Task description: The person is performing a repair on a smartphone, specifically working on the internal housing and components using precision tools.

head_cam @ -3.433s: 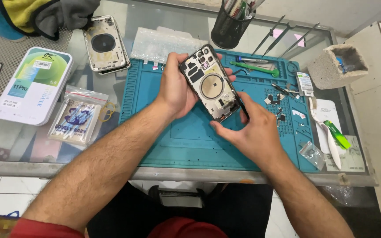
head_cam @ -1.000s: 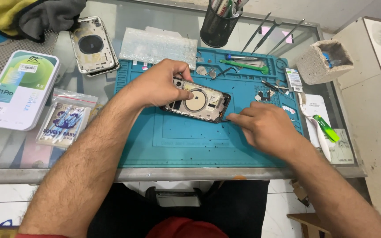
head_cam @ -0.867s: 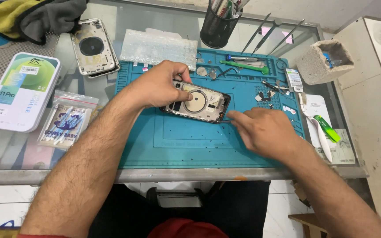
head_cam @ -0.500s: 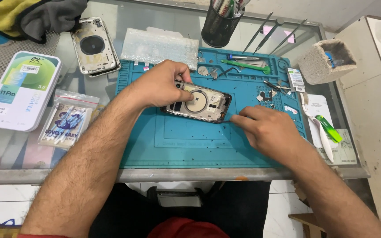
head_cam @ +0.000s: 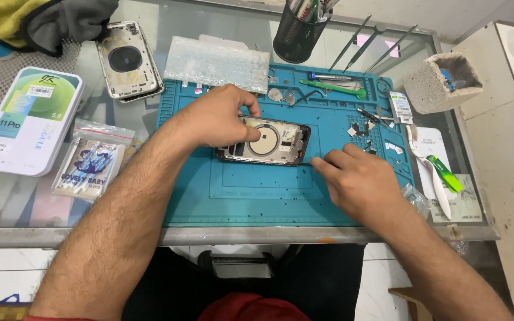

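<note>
Left hand (head_cam: pixel 218 119) pinches the phone frame (head_cam: pixel 264 141) mid-mat (head_cam: pixel 257 190), right hand (head_cam: pixel 358 181) curled shut at its right edge, bare mat below.

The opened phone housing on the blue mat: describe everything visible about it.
The phone housing lies flat, long side across, inside facing up, near the middle of the blue mat. It is a dark-rimmed rectangular shell with a pale round coil at its centre and small parts around it; it looks like metal and glass. The left hand grips its left end and top edge. The right hand has fingertips near its lower right corner; whether they touch is unclear.
</note>
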